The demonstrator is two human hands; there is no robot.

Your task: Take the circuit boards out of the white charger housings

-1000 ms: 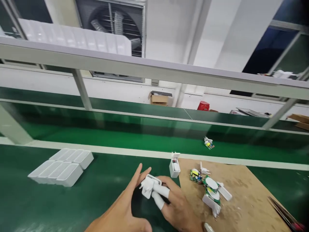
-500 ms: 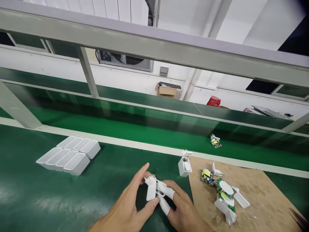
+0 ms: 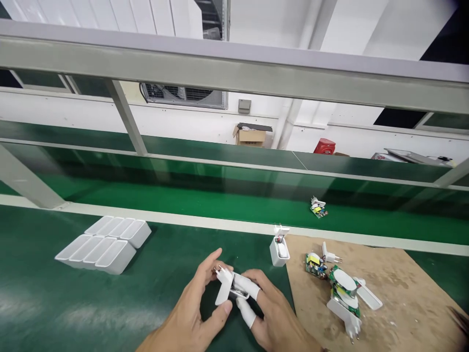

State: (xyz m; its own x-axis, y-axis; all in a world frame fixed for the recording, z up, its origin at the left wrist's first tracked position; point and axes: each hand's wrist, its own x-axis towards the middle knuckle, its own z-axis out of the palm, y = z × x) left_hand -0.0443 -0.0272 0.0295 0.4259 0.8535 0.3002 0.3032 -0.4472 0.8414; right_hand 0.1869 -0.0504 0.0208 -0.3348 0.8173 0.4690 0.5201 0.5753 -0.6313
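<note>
The right hand (image 3: 274, 305) grips a white rectangular plastic housing (image 3: 242, 295) between fingers wearing white finger cots (image 3: 246, 313). The left hand (image 3: 194, 305) is cupped, thumb and fingers curved about a white flat plastic plug cover (image 3: 224, 287) with two prongs (whether it truly pinches the cover, I cannot tell).

The relation that matters lies between these two pieces, low in the view above the dark green surface (image 3: 164, 274). The plug cover stands tilted at the housing's left side, its long axis slanting across the housing, prongs toward the upper left; the left hand is nearer to it, the right hand nearer to the housing.

Just beyond the right hand stands a white box-shaped housing (image 3: 278, 255) with its cover raised. Green circuit boards with white discs (image 3: 345, 283) lie right, on a brown cardboard sheet (image 3: 395, 288).
</note>
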